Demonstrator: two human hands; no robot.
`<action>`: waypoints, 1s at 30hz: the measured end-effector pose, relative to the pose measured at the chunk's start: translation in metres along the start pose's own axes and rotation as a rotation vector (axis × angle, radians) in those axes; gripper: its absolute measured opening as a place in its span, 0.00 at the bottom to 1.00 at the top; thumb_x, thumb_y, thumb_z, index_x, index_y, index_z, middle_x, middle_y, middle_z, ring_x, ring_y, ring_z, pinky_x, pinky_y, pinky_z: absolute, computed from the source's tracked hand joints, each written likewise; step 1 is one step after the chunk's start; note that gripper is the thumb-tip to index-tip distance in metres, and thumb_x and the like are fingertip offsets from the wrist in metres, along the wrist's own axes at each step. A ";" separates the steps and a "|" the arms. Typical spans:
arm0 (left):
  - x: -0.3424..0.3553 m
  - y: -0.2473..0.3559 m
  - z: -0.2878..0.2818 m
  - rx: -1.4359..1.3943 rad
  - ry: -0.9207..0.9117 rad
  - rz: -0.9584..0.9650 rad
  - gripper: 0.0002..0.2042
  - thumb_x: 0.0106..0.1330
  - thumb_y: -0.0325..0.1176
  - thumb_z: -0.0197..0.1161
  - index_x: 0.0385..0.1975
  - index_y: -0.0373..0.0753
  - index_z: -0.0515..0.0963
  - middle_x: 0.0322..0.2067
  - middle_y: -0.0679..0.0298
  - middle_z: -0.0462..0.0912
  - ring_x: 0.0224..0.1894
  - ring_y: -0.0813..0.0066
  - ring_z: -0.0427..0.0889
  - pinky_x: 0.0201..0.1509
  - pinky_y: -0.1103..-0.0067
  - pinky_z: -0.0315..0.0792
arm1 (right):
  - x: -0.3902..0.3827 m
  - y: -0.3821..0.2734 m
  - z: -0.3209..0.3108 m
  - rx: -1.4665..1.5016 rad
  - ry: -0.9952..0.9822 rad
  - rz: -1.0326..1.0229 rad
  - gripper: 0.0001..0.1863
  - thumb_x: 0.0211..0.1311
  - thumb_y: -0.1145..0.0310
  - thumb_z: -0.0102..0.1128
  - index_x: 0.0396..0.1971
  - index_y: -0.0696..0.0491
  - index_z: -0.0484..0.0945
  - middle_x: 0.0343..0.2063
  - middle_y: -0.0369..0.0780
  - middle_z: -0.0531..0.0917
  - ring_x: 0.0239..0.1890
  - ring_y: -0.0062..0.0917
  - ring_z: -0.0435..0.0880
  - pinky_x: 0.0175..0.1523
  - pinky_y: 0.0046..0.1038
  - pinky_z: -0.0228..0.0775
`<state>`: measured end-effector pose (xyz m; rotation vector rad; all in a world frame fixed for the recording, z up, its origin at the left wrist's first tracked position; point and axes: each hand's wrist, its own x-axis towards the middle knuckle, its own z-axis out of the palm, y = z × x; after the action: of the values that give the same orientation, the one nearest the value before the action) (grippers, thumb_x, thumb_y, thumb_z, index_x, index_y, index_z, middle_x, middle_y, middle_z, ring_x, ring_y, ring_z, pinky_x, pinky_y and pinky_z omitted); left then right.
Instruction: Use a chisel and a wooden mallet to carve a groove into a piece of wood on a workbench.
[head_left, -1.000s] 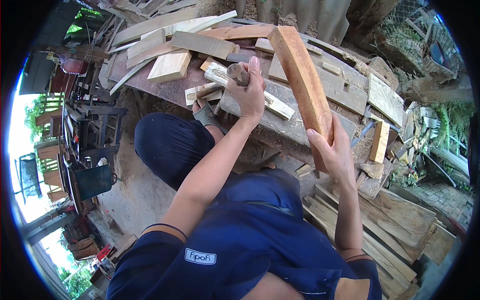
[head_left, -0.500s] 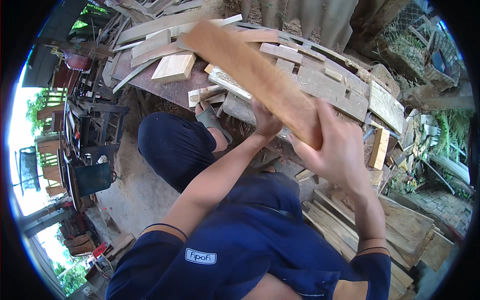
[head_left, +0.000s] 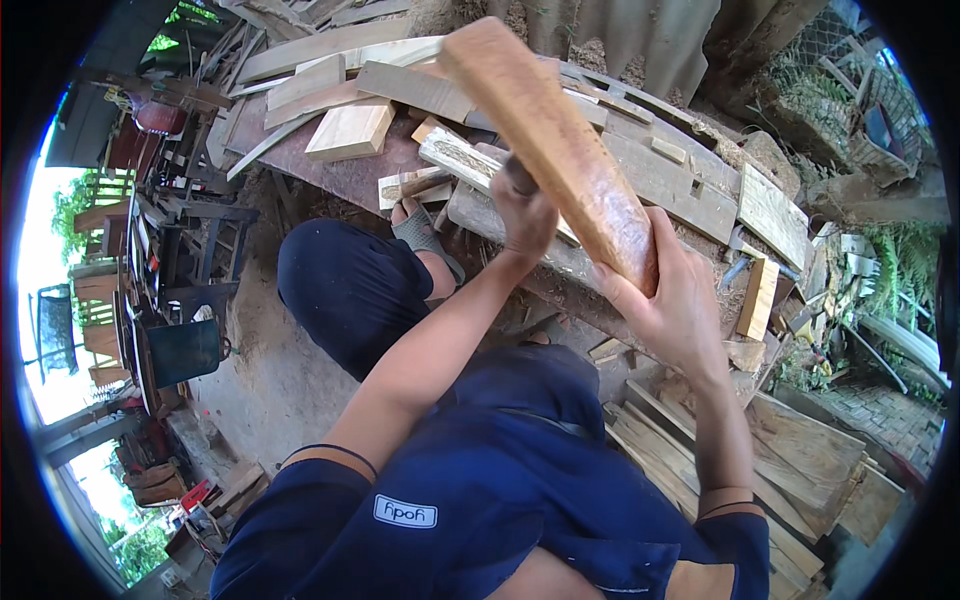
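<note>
My right hand (head_left: 678, 300) is closed round the near end of a long, thick orange-brown wooden block (head_left: 555, 135), with the thumb on its near side. The block slants up and away to the left, raised above the bench. My left hand (head_left: 526, 222) is wrapped round a dark, round-ended handle (head_left: 521, 176), just left of the block. What the handle belongs to is hidden by the fingers. Below that hand a pale, rough-faced strip of wood (head_left: 455, 160) lies on the bench, partly covered by the hand and the block.
Boards and offcuts lie over the low bench (head_left: 330, 185), among them a square pale block (head_left: 350, 130). A small upright wood piece (head_left: 758, 298) stands at its right end. Planks (head_left: 660, 450) are stacked on the floor at lower right. My bent knee (head_left: 340, 285) is near the bench.
The far end of the orange-brown block has swung right and now stands steeper in the picture. My left hand has shifted slightly left, and the dark handle in it has come into sight.
</note>
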<state>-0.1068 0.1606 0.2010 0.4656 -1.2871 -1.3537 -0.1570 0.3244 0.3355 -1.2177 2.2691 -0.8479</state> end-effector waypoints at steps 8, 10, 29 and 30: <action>0.070 -0.028 -0.048 -0.164 0.684 -0.600 0.21 0.68 0.48 0.60 0.18 0.46 0.60 0.10 0.75 0.54 0.09 0.83 0.55 0.12 0.79 0.54 | -0.020 0.043 0.033 0.233 0.127 0.181 0.34 0.56 0.47 0.62 0.49 0.64 0.70 0.26 0.58 0.81 0.33 0.51 0.84 0.39 0.41 0.72; 0.075 -0.038 -0.071 -0.170 0.845 -0.717 0.23 0.68 0.51 0.59 0.19 0.43 0.59 0.11 0.72 0.56 0.10 0.81 0.56 0.13 0.80 0.53 | -0.022 0.050 0.038 0.239 0.120 0.204 0.34 0.56 0.47 0.61 0.49 0.63 0.70 0.27 0.57 0.81 0.34 0.51 0.83 0.40 0.42 0.72; 0.029 -0.021 -0.049 1.234 -1.374 -0.036 0.29 0.51 0.32 0.70 0.57 0.53 0.75 0.54 0.66 0.75 0.51 0.60 0.79 0.51 0.67 0.75 | -0.070 0.142 0.082 -0.115 0.088 0.629 0.32 0.56 0.40 0.58 0.43 0.56 0.69 0.27 0.55 0.83 0.32 0.52 0.84 0.37 0.49 0.73; 0.026 -0.024 -0.054 1.205 -1.392 -0.014 0.30 0.50 0.30 0.71 0.57 0.54 0.75 0.53 0.66 0.75 0.50 0.61 0.80 0.51 0.67 0.75 | -0.073 0.144 0.085 -0.112 0.091 0.631 0.32 0.56 0.40 0.58 0.44 0.56 0.69 0.26 0.54 0.83 0.32 0.52 0.84 0.37 0.49 0.74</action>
<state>-0.0776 0.1100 0.1735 0.2468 -3.2558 -0.6215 -0.1513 0.4216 0.1811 -0.4407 2.5710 -0.5429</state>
